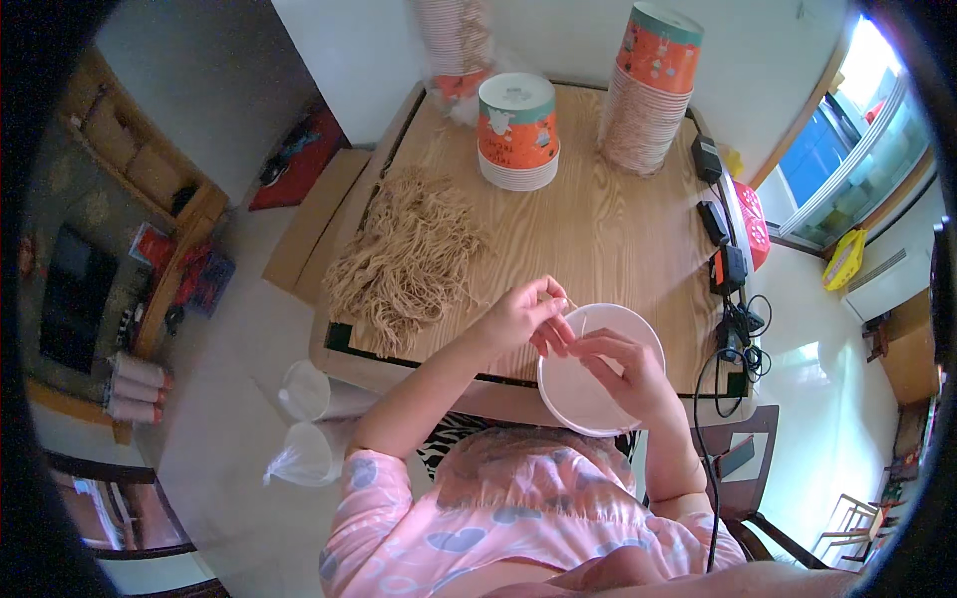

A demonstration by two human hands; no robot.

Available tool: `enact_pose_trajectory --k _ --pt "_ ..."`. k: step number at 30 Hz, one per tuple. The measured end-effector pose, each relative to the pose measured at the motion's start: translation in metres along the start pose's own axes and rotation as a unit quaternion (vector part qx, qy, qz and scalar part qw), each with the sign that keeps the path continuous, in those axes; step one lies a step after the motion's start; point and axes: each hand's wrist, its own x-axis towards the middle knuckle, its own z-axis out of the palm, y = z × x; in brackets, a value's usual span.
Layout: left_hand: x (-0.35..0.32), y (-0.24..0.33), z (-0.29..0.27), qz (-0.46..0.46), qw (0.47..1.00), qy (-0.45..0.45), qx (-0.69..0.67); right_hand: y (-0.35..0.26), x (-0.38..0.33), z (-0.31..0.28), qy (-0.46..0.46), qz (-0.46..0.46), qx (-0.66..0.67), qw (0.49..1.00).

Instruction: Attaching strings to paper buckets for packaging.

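Over the mouth of a white paper tub (596, 399), my two hands meet fingertip to fingertip. My left hand (523, 317) is closed in a pinch on a thin tan string, of which only a short bit shows at the fingertips. My right hand (628, 371) is also pinched, its fingers bent down over the tub; what they grip is too small to make out. The tub stands at the table's near edge, its white inside facing up. Left of my hands lies a loose heap of tan strings (409, 254).
Upside-down orange and green paper tubs (518, 140) stand on the wooden table (558, 239). Taller stacks rise at the back right (648, 100) and back left (454, 40). Black adapters (728, 267) and cables line the right edge. Clear plastic bags (304, 453) lie left below.
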Motion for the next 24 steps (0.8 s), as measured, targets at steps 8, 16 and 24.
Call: enact_pose_trajectory --k 8,16,24 --pt "0.002 0.009 0.011 -0.092 0.986 -0.043 -0.13 -0.032 -0.008 0.039 -0.092 -0.15 -0.065 0.982" --pt "0.026 -0.01 -0.015 -0.012 0.989 0.007 -0.144 -0.043 -0.001 0.034 -0.099 -0.191 -0.171 0.962" --pt "0.074 -0.077 -0.034 0.066 0.996 0.002 0.063 0.016 0.047 -0.024 0.135 -0.041 -0.242 0.96"
